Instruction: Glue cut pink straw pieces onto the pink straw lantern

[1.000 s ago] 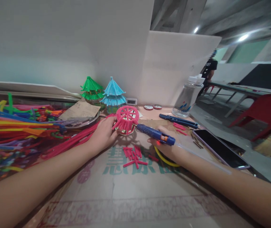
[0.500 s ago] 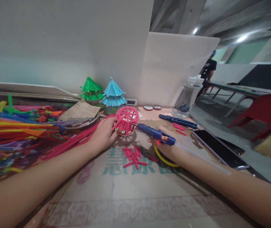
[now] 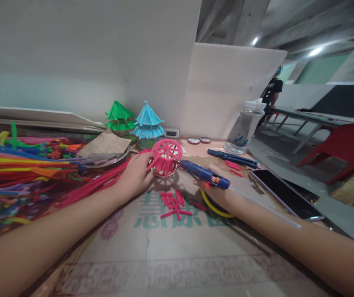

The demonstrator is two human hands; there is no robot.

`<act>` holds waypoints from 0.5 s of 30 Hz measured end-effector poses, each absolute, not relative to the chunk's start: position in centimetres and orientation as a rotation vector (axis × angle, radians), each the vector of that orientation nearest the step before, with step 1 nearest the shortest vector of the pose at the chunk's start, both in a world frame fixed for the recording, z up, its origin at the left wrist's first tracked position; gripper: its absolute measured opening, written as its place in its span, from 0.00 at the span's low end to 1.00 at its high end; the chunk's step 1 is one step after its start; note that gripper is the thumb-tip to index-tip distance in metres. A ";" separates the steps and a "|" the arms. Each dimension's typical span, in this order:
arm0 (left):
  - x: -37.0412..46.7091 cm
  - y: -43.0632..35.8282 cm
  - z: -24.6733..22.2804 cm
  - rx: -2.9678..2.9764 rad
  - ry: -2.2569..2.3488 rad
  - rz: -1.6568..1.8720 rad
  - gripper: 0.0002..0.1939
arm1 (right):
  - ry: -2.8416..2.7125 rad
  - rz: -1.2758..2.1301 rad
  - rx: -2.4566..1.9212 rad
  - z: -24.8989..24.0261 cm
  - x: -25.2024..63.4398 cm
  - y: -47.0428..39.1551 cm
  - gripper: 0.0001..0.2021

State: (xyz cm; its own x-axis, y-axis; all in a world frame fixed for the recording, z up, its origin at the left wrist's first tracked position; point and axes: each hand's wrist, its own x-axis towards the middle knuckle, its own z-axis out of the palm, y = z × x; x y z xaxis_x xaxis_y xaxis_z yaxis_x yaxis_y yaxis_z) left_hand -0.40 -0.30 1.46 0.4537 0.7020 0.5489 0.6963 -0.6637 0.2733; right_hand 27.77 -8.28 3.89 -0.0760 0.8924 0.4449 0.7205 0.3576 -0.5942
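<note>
A round pink frame (image 3: 167, 153) with spokes and short strips around its lower side is gripped at its left edge by my left hand (image 3: 138, 172). My right hand (image 3: 218, 189) is wrapped round a blue glue gun (image 3: 204, 173), whose tip touches or nearly touches the frame's right side. A clear glue stick (image 3: 263, 205) sticks out of the gun's back end. Below the frame, several short pink pieces (image 3: 174, 203) lie on the printed board (image 3: 164, 251). The fingertips behind the frame are partly hidden.
Colourful stems (image 3: 24, 165) cover the left side. Behind stand a green (image 3: 119, 116) and a blue pagoda-like model (image 3: 147, 121). To the right are a bottle (image 3: 243, 128), blue pliers-like tool (image 3: 232, 158), phone (image 3: 286, 194) and yellow ring (image 3: 215, 207). A person (image 3: 271, 93) stands farther back.
The pink frame has shifted very slightly, tilting a little with my left hand. The glue gun remains at its right side, almost unmoved.
</note>
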 end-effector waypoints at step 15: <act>-0.5 -0.2 1.3 2.692 1.299 1.016 0.14 | -1.827 0.282 -1.330 4.6 27.5 -8.8 0.07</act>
